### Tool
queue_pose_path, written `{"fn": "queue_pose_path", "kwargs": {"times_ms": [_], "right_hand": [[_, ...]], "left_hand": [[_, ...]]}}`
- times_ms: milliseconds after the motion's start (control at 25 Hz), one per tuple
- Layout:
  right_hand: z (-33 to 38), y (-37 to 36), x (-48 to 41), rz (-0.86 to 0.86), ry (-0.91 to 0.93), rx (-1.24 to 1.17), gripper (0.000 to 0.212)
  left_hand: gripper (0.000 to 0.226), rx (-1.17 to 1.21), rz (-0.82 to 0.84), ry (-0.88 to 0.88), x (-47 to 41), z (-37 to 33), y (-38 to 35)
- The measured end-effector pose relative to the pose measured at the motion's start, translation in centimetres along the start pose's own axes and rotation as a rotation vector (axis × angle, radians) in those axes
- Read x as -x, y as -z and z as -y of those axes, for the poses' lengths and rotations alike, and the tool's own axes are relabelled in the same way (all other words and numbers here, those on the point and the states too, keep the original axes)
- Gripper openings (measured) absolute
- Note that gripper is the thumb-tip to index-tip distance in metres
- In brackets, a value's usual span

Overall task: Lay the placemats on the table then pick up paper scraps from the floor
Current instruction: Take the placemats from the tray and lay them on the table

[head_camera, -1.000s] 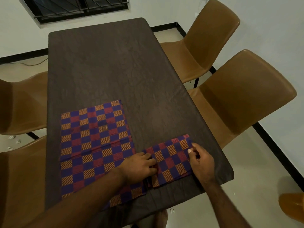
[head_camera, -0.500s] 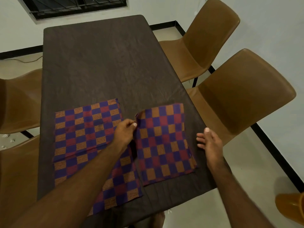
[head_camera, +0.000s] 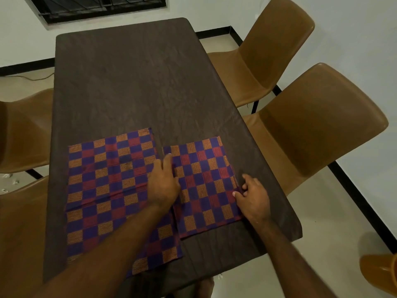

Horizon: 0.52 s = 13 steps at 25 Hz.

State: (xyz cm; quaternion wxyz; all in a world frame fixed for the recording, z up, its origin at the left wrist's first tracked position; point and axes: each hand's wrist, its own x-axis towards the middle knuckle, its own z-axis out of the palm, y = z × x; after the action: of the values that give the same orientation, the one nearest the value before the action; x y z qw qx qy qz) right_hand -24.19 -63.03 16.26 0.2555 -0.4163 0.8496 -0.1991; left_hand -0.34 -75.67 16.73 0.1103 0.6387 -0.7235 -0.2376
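Checkered placemats (head_camera: 202, 186) on table (head_camera: 133, 82), hands flat

Tan chairs flank the scene, two at right (head_camera: 266, 61) (head_camera: 318, 134) and two at left (head_camera: 23, 134) (head_camera: 19, 229), under a barred window (head_camera: 103, 6), with a cable (head_camera: 32, 78) along the wall.

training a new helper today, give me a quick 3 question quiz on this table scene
1. True or false: the table has two checkered placemats on it.
2. Which placemat looks smaller: the left placemat or the right placemat?
3. The right hand rests at which edge of the right placemat? A) its outer edge B) its far edge

Key:
1. True
2. The right placemat
3. A
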Motion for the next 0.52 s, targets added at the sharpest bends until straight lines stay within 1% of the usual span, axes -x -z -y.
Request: {"fn": "queue_pose_path", "kwargs": {"times_ms": [40, 80, 120, 160, 200, 280, 320, 360, 400, 520], "right_hand": [[0.0, 0.0, -0.1, 0.003, -0.018, -0.008, 0.068], [0.2, 0.1, -0.3, 0.013, -0.034, -0.014, 0.069], [0.3, 0.1, -0.5, 0.037, -0.048, -0.026, 0.070], [0.4, 0.1, -0.6, 0.069, -0.062, -0.043, 0.070], [0.5, 0.2, -0.6, 0.098, -0.075, -0.057, 0.071], [0.7, 0.5, -0.6, 0.132, -0.086, -0.041, 0.072], [0.8, 0.6, -0.6, 0.135, -0.080, -0.017, 0.073], [0.8, 0.8, -0.8, 0.125, -0.072, -0.003, 0.074], [1.0, 1.0, -1.1, 0.108, -0.067, -0.010, 0.075], [2.1, 1.0, -2.2, 0.085, -0.064, -0.042, 0.079]], "left_hand": [[0.061, -0.031, 0.010, -0.103, 1.6, -1.0, -0.3], [0.053, -0.034, 0.054, -0.192, 3.4, -2.1, -0.6], [0.046, -0.024, 0.120, -0.252, 5.3, -3.1, -1.1], [0.043, -0.027, 0.190, -0.282, 7.2, -4.0, -1.7], [0.047, -0.055, 0.244, -0.301, 8.9, -4.7, -2.5], [0.063, -0.185, 0.293, -0.330, 11.5, -5.1, -3.9], [0.072, -0.241, 0.299, -0.317, 12.3, -4.8, -4.3], [0.079, -0.269, 0.281, -0.263, 12.6, -4.1, -4.2], [0.083, -0.272, 0.232, -0.169, 12.4, -3.3, -4.0], [0.082, -0.171, -0.010, 0.154, 10.6, -0.9, -2.9]]}}
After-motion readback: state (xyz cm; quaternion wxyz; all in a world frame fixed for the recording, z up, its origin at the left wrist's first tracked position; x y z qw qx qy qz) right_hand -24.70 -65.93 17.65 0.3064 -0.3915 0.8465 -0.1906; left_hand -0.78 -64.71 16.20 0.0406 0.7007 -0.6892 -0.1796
